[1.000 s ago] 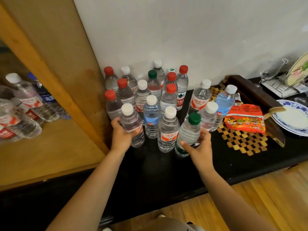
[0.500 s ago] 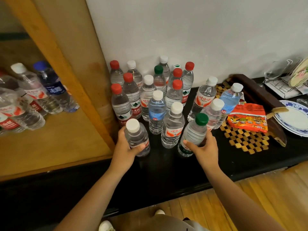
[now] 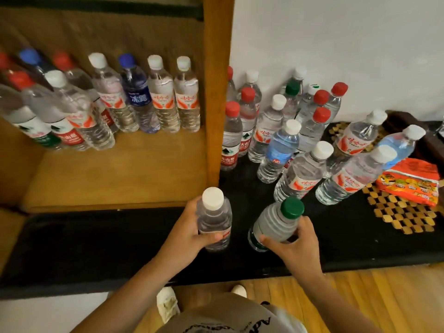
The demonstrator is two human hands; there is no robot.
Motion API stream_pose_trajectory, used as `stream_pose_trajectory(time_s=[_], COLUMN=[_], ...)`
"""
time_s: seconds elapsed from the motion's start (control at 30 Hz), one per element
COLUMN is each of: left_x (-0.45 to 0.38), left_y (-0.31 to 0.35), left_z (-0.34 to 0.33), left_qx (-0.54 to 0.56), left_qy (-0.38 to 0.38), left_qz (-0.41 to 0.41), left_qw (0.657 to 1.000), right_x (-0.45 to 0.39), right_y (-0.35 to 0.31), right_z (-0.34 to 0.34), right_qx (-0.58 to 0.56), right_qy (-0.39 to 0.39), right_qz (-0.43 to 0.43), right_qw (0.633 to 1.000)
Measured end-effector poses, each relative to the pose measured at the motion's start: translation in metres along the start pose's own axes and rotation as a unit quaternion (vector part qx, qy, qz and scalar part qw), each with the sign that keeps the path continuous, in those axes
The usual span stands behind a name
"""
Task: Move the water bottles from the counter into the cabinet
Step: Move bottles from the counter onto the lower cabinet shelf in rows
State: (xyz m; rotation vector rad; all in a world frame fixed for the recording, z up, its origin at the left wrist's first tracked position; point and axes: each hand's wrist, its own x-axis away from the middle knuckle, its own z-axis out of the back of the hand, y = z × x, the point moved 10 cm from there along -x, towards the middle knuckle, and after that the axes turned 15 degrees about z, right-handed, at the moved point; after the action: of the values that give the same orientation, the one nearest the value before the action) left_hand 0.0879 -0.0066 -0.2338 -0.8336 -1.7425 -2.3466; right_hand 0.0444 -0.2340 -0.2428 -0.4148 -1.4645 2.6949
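Note:
My left hand grips a white-capped water bottle over the front of the black counter. Beside it, my right hand grips a green-capped bottle, tilted a little to the right. Several more bottles with red, white and green caps stand on the counter against the white wall. To the left, the wooden cabinet holds several bottles in rows at the back of its shelf.
A wooden cabinet post divides the shelf from the counter. An orange snack packet lies on a woven bamboo mat at the right. Wooden floor and my shoes show below the counter edge.
Both hands have drawn their bottles back from the group toward the counter's front edge. The view has swung left, showing more of the cabinet shelf.

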Motion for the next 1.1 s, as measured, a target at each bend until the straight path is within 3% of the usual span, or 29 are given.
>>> stream_pose_trajectory(time_s=[0.23,0.5,0.9,1.1], left_x=[0.026,-0.004,-0.069,-0.093], left_y=[-0.014,0.006,0.007,0.022], left_z=[0.113,0.219,0.276,0.288], left_qx=[0.025,0.08,0.058,0.053], left_qy=[0.083,0.148,0.172,0.123], left_qz=[0.005,-0.059,-0.087,-0.104], left_qw=[0.996,0.984,0.98,0.986], right_x=[-0.005,-0.075,-0.141,-0.148], right_y=[-0.072,-0.156,-0.14,-0.142], right_z=[-0.09,-0.171,-0.238,-0.252], right_qx=[-0.119,-0.034,0.001,-0.002], right_qy=[-0.054,-0.081,-0.042,-0.044], right_qz=[0.014,0.147,0.087,0.085], right_qw=[0.991,0.985,0.995,0.995])
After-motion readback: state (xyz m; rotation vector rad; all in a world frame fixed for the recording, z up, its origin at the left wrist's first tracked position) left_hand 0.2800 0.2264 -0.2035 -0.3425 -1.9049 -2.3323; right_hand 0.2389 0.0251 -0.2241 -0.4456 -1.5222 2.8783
